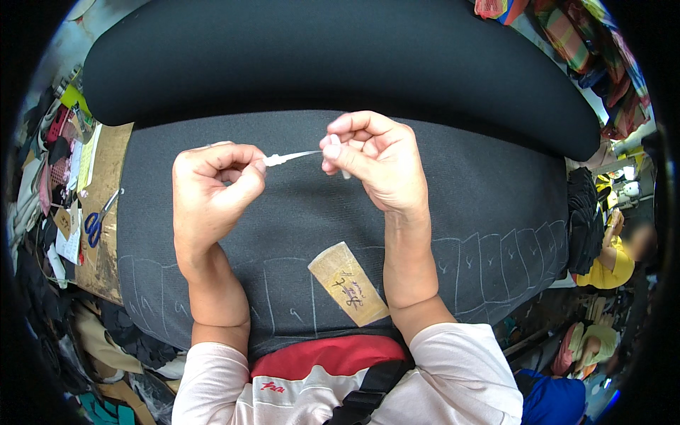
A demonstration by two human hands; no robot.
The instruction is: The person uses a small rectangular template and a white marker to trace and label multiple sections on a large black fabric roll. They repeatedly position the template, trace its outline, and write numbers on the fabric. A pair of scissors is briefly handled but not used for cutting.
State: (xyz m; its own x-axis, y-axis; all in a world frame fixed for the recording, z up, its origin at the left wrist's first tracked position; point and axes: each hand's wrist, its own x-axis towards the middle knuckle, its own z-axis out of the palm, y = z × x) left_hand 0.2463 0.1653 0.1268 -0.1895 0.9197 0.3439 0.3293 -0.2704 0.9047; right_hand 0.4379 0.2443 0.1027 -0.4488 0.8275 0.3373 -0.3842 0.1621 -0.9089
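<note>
Above the dark cloth [212, 134], a thin white strip [283, 159] is stretched between my two hands. My left hand [209, 188] pinches its bunched end between thumb and forefinger, the other fingers curled. My right hand [389, 166] pinches the narrow other end. Something small and whitish also shows among the right fingers, but its kind cannot be made out. Below the hands, near my body, a tan card pattern piece [348, 283] with handwriting lies slanted on the cloth. White chalk outlines run in a row along the cloth's near side.
A thick roll of black material [340, 57] lies across the far side. Blue-handled scissors [93, 228] rest on the wooden table edge [106, 177] at left, beside papers and scraps. At right are dark folded cloth [583, 219] and a person in yellow [616, 265].
</note>
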